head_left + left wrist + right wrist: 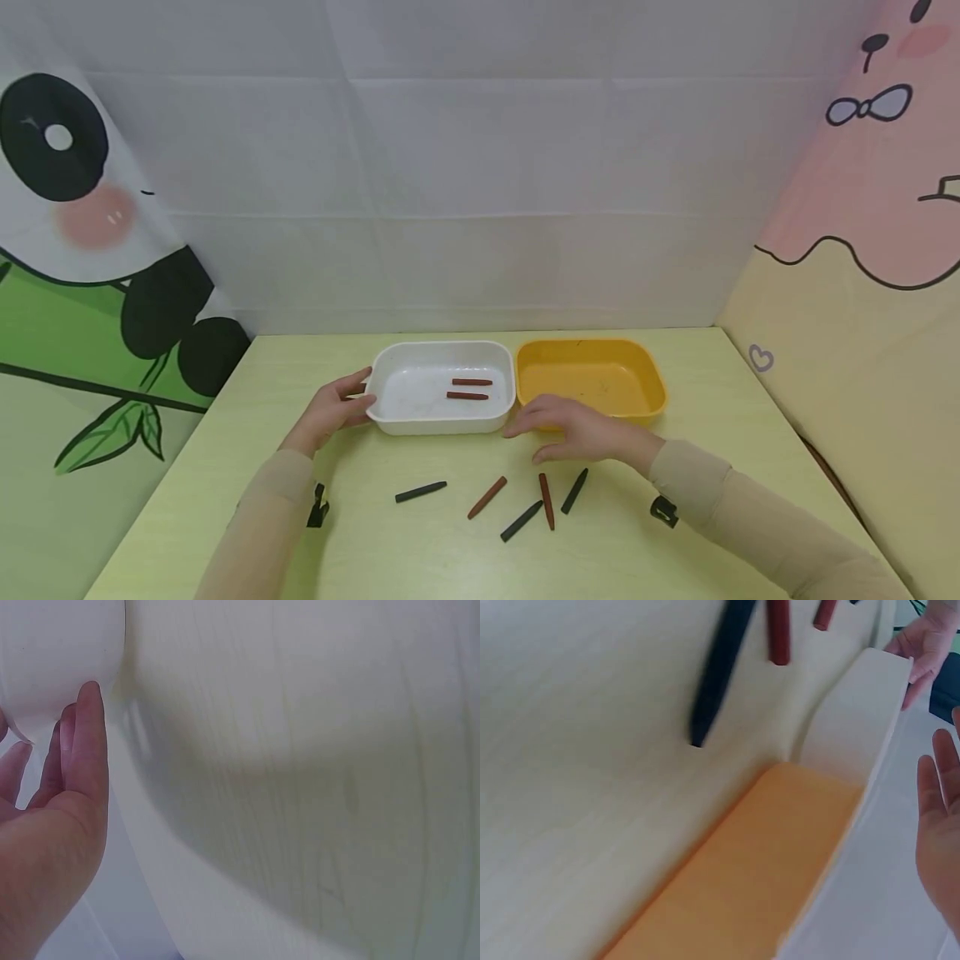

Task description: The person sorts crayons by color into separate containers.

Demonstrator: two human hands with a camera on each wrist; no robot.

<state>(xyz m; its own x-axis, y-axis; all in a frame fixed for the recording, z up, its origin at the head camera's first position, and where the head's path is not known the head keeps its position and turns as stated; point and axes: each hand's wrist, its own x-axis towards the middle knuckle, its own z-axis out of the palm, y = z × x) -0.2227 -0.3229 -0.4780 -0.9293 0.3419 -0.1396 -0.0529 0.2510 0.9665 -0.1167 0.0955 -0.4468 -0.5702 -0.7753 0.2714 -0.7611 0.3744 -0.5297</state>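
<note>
My left hand [330,410] holds the left end of a white tray [420,427], fingers along its outer wall [56,645] and thumb at the rim. Two reddish-brown crayons [470,382] lie inside that tray. My right hand [573,429] hovers with nothing in it, fingers loosely extended, over the front edge of a yellow-orange tray [592,371]. On the table in front of the trays lie two more reddish-brown crayons [487,497] and three dark crayons [421,492]. The right wrist view shows a dark crayon [721,675] close to the yellow-orange tray's front wall [735,862].
The two trays stand side by side near the back of the pale wooden table [420,558]. Behind them hangs a white cloth [480,183]. Cartoon-printed panels flank the table, a panda on the left [82,233] and a pink figure on the right [862,192].
</note>
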